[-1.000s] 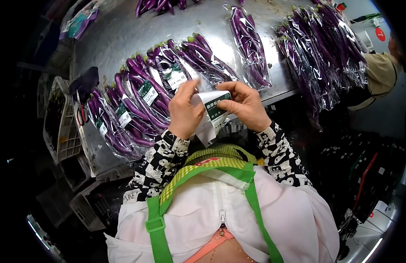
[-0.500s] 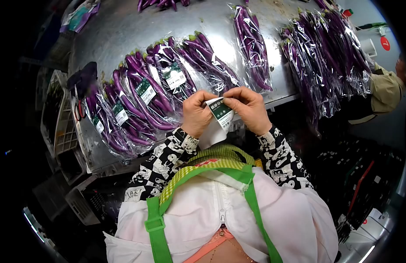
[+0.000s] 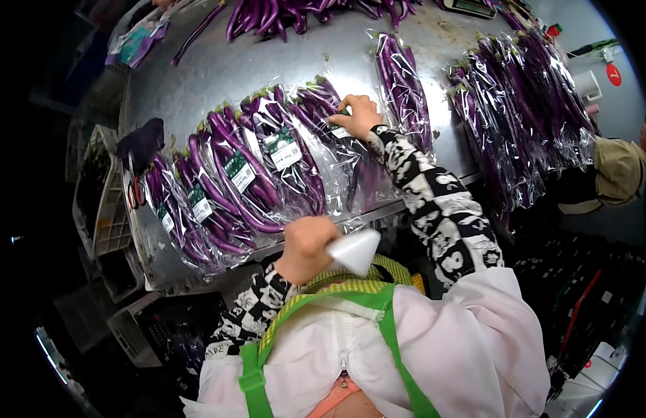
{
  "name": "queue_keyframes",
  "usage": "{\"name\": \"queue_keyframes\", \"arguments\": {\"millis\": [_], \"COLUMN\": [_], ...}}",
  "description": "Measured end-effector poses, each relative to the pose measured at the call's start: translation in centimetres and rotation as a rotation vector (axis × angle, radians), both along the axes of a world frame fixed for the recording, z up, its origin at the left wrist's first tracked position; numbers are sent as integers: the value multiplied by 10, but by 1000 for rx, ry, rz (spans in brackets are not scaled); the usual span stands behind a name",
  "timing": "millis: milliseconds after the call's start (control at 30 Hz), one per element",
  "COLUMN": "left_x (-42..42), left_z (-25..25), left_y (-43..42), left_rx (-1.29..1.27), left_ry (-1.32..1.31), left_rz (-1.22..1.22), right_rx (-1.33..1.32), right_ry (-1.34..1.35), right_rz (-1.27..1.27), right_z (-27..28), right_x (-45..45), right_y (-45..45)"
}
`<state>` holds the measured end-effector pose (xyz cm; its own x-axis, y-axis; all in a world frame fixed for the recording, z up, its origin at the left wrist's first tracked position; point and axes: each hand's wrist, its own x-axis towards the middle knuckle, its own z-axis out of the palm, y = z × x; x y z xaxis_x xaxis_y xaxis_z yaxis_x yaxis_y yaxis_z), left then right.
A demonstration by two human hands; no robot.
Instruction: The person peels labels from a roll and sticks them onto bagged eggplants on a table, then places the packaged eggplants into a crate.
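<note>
My right hand (image 3: 359,117) is at a clear bag of long purple eggplants (image 3: 321,99) on the metal table. Its thumb and fingers are closed on a green-and-white label (image 3: 342,131) against the bag; the hand covers part of that label. Nearer my body, my left hand (image 3: 308,245) is closed around a white piece of paper (image 3: 356,252), blurred by motion, that sticks out to the right. To the left lie several bagged eggplant bundles with labels, the closest bearing a label (image 3: 284,150) on its middle. An unlabelled-looking bag of eggplants (image 3: 404,87) lies right of my right hand.
Loose eggplants (image 3: 285,15) lie at the table's far side, near a scale (image 3: 469,7). Bagged eggplants (image 3: 521,118) are heaped over the right edge. Red-handled scissors (image 3: 135,194) hang at the left edge, beside a crate (image 3: 103,202). A person's sleeve (image 3: 614,167) shows far right.
My hands have parted. The right one has carried the label forward onto the eggplant bag, while the left has drawn back toward my body with the white paper. More loose eggplants have come into view.
</note>
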<state>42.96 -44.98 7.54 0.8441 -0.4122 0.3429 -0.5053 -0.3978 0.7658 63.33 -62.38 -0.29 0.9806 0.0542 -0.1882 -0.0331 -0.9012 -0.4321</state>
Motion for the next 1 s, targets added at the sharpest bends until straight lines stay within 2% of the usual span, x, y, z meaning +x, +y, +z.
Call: {"name": "queue_keyframes", "arguments": {"millis": [33,67,100,133,200,233,267,300,333,367,400,433,467,500,533,600,667,700,733,800,833,867,900,933,967,1000], "left_x": [2,4,5,8,22,29,36,42,47,49,49,49,60,61,63,69,80,83,92,97,102,104,104,103,104,105], "left_z": [8,17,30,37,45,46,47,43,36,40,45,49,22,14,12,20,5,7,0,6,10,14,17,22,28,35], "left_y": [-2,-6,-14,-22,-40,-50,-59,-66,-77,-83,-90,-99,-92,-93,-94,-94,-95,-95,-93,-92,-93,-95,-95,-96,-97,-96], "left_rx": [-162,-326,-477,-482,-656,-632,-607,-615,-671,-735,-795,-1186,-852,-846,-838,-684,-552,-535,-424,-281,-280,-216,-151,-149,-120,-90], "left_ry": [-44,-87,-37,-37,13,33,53,117,62,207,356,539,226,353,475,496,410,283,42,-109,-113,-231,-343,-340,-418,-496], "left_rz": [-65,-130,-158,-167,-282,-265,-248,-219,-116,-10,101,53,50,65,75,70,87,60,61,71,59,53,46,30,22,13], "right_rx": [108,191,165,139,116,79,209,154,102,-186,-295,-417,-399,-323,-178,-284,-496,-562,-553,-533,-288,-43,543,1126,1382,1460], "right_ry": [12,-139,-78,-14,-77,-136,-162,-156,-151,-336,-388,-258,-147,91,128,96,46,3,53,-82,-195,-305,-126,57,140,179], "right_rz": [-35,-39,-21,-1,103,192,234,205,174,133,-37,-199,-316,-394,-456,-319,-178,-101,-73,-14,35,85,-6,-102,-47,-31], "right_z": [-8,-16,-24,-23,-14,-9,-16,-14,0,10,15,17,11,21,6,4,34,50,61,60,66,77,101,118,118,123], "right_x": [3,0,1,-2,-15,-23,-22,-22,-26,-29,-33,-32,-38,-46,-49,-57,-77,-91,-103,-136,-141,-146,-152,-158,-164,-171], "right_y": [0,4,9,17,33,38,35,27,16,-3,-24,-48,-74,-93,-114,-143,-153,-157,-162,-170,-165,-156,-136,-118,-110,-98]}}
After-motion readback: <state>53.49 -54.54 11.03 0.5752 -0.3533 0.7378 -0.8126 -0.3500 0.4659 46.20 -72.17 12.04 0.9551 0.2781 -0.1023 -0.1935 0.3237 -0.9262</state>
